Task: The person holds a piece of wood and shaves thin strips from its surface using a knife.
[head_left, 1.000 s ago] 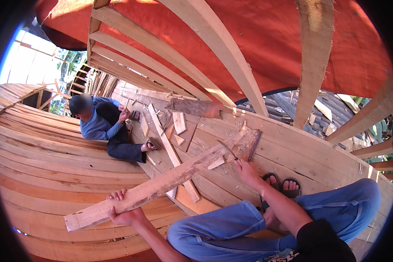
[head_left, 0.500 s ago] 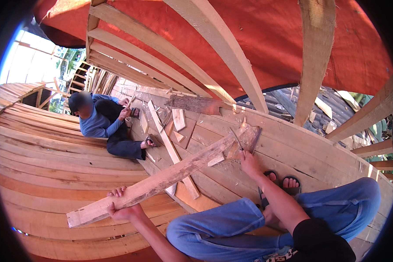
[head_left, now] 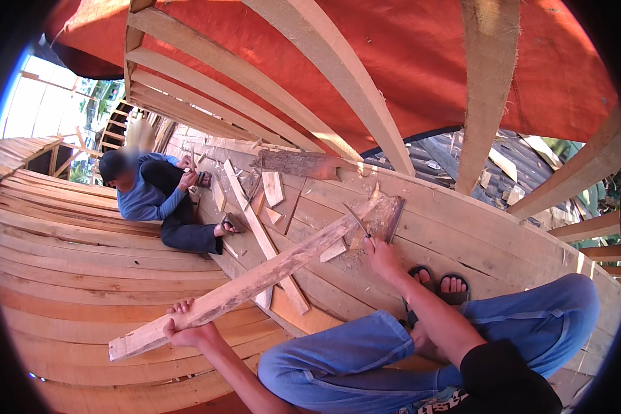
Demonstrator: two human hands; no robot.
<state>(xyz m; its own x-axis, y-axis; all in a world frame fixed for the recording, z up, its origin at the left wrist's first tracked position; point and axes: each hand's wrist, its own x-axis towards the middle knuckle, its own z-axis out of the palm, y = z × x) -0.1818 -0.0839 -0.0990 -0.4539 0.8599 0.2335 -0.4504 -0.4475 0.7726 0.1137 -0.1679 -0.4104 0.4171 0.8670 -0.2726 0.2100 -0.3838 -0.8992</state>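
Note:
A long rough-edged plank (head_left: pixel 255 281) slants across the middle, with its near end at the lower left. My left hand (head_left: pixel 190 332) is wrapped round it close to that end. At the plank's far end, my right hand (head_left: pixel 385 261) grips the handle of a knife with a long, thin, dark blade (head_left: pixel 356 219). The blade lies at the plank's edge; whether it touches the wood I cannot tell. Under the far end is a dark-edged wooden block (head_left: pixel 392 215) with shavings around it.
A co-worker (head_left: pixel 148 190) in a blue top sits at the left, holding a small wood piece. A narrow board (head_left: pixel 262 234) and offcuts (head_left: pixel 272 188) lie on the plank deck (head_left: pixel 455 238). Curved wooden ribs (head_left: pixel 488 90) rise before a red tarp (head_left: pixel 421 52). My sandalled feet (head_left: pixel 454 286) are near my right forearm.
My right hand and the knife have shifted slightly left, and the blade leans more to the left. My left hand keeps its hold on the plank. The whole view has moved a little.

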